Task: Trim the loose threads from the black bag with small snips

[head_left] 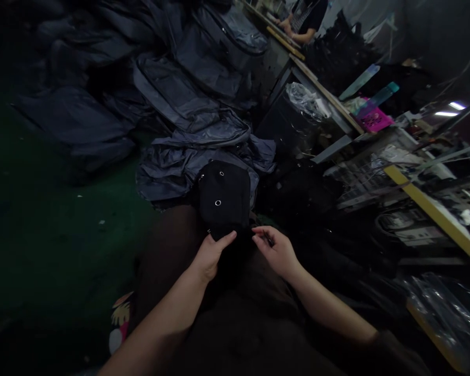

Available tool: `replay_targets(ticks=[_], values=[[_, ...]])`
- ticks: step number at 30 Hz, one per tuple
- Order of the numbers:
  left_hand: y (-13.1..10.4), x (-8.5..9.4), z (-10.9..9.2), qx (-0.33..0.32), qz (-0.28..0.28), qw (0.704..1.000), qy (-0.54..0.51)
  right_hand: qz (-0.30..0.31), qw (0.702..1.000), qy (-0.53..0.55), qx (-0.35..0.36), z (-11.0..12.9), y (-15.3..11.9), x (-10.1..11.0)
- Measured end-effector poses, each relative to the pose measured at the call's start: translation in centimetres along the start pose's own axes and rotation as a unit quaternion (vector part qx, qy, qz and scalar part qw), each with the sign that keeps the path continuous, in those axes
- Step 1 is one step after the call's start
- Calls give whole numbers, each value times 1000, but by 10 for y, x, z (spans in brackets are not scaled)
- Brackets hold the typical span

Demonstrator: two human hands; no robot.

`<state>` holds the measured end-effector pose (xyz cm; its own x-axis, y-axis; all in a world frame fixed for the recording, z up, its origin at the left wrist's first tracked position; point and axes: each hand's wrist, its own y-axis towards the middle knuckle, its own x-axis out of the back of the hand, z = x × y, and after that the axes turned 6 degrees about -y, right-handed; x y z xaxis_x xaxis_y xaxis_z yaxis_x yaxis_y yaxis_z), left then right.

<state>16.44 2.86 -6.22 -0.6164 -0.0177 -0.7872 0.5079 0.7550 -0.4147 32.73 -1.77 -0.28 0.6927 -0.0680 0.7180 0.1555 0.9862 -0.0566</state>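
Note:
A small black fabric bag with shiny metal rings lies over my lap, its far end against grey cloth. My left hand grips its near left edge, thumb on top and the other fingers hidden underneath. Close to the bag's near right corner, my right hand has its fingers curled together. A small dark object shows between those fingers, too dim to name. Whether the right fingertips touch the bag I cannot tell.
Grey padded fabric bags are heaped ahead of me. A workbench with a pink basket runs along the right, near a yellow-edged frame. Another person works at the far end. Green floor lies left.

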Motion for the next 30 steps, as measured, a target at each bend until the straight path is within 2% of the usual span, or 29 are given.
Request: replay_targets(ticks=[4, 6, 8, 11, 13, 16, 21, 23, 25, 28, 30], values=[[-4, -2, -4, -36, -18, 995, 93, 12, 997, 44, -56, -1, -9, -12], [-7, -3, -6, -53, -22, 987, 152, 8, 995, 71, -64, -2, -12, -14], [-10, -4, -8, -79, -49, 976, 195, -1, 994, 93, -64, -2, -15, -14], [-12, -5, -10, -127, -96, 966, 205, -6, 989, 134, -68, -2, -21, -10], [-12, -9, -14, -141, -94, 969, 181, -2, 984, 170, -63, -2, -25, -6], [-14, -27, -27, -167, -94, 971, 143, 11, 973, 225, -45, 1, -27, 4], [-30, -83, -51, -194, -137, 961, 145, -2, 960, 279, -15, 19, -23, 38], [-41, -101, -58, -215, -157, 948, 175, -19, 955, 297, 7, 32, -21, 55], [-53, -112, -62, -250, -163, 931, 208, -22, 949, 313, 35, 46, -22, 71], [-69, -114, -63, -319, -188, 874, 314, -16, 941, 327, 86, 69, -27, 91], [-79, -113, -58, -345, -209, 834, 376, -33, 941, 311, 129, 82, -32, 99]])
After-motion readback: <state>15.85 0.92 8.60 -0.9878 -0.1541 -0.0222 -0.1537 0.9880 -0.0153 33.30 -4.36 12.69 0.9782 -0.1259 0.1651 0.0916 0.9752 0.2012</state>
